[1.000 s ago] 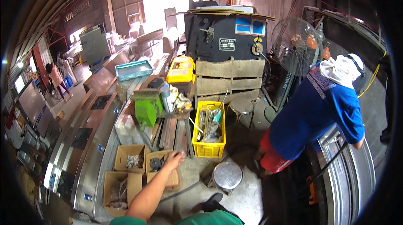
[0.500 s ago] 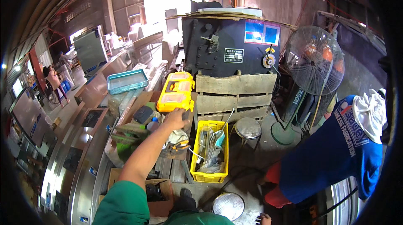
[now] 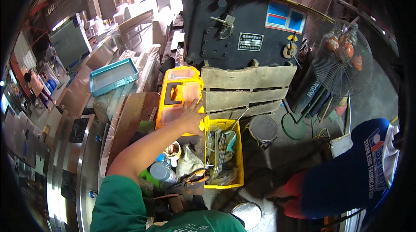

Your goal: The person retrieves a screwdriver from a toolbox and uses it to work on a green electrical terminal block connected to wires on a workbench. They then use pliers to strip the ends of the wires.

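My left hand [image 3: 190,118] reaches forward over the near right corner of a yellow toolbox [image 3: 168,113] with an orange rim, a dark handle and clear lid compartments. The fingers are spread over its lid and side, near a latch. Nothing is gripped in them. Below my forearm, on the same cluttered bench, are a grey-lidded container [image 3: 163,172], a white cup [image 3: 173,152] with things inside, a crumpled pale cloth [image 3: 189,161] and an orange-and-black tool [image 3: 195,175]. My right hand is out of view.
Beside the bench stands a yellow crate [image 3: 240,162] holding metal rods and scraps. Round stools [image 3: 263,129], a large fan [image 3: 342,63] and a wooden pallet [image 3: 247,78] are near. A co-worker in a blue shirt [image 3: 342,175] bends at right. A teal tray [image 3: 113,76] lies left.
My left hand has moved from the toolbox's near end onto its right corner, fingers now spread. My right hand, at the lower edge before, has left the view. The view has shifted closer.
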The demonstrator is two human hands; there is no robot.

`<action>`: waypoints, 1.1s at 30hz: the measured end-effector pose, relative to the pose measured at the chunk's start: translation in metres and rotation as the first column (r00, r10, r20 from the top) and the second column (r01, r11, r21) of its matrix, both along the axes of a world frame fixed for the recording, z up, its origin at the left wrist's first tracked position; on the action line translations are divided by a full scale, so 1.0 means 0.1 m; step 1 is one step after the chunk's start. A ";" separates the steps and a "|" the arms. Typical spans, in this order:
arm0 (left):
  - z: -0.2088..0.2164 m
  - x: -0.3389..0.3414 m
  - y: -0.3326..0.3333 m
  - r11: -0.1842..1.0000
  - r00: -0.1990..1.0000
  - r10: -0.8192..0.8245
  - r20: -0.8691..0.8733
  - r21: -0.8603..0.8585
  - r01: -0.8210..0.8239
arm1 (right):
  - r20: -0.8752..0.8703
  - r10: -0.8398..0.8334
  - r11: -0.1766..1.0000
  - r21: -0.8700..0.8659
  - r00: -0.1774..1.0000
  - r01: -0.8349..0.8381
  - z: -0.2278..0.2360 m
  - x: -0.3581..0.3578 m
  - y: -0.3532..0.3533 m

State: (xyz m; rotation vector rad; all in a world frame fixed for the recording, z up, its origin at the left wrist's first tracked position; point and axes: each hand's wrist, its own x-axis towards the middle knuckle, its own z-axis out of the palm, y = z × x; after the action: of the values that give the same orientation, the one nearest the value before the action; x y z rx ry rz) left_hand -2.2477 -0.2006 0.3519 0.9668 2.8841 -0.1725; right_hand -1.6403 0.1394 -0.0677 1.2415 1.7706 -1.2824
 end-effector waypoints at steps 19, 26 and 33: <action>0.68 0.61 -1.69 0.483 0.775 0.629 -0.069 0.815 -0.319 | -0.757 0.429 0.899 0.302 0.492 -0.319 2.69 -4.89 -0.83; 0.44 0.52 -1.66 0.380 0.653 0.745 -0.135 0.890 -0.250 | -0.832 0.553 0.715 0.505 -0.051 -0.484 3.84 -6.48 -1.76; 0.29 0.49 -1.84 0.475 0.637 0.725 -0.262 0.859 -0.188 | -0.637 0.724 0.397 0.698 -0.264 -0.597 4.07 -7.32 -2.30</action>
State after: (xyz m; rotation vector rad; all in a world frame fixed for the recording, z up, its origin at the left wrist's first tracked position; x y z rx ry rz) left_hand -2.1982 -0.3842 0.3808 -0.0630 3.7484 1.1439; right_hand -2.3724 -0.0906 0.3391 -1.0589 2.6561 -1.0999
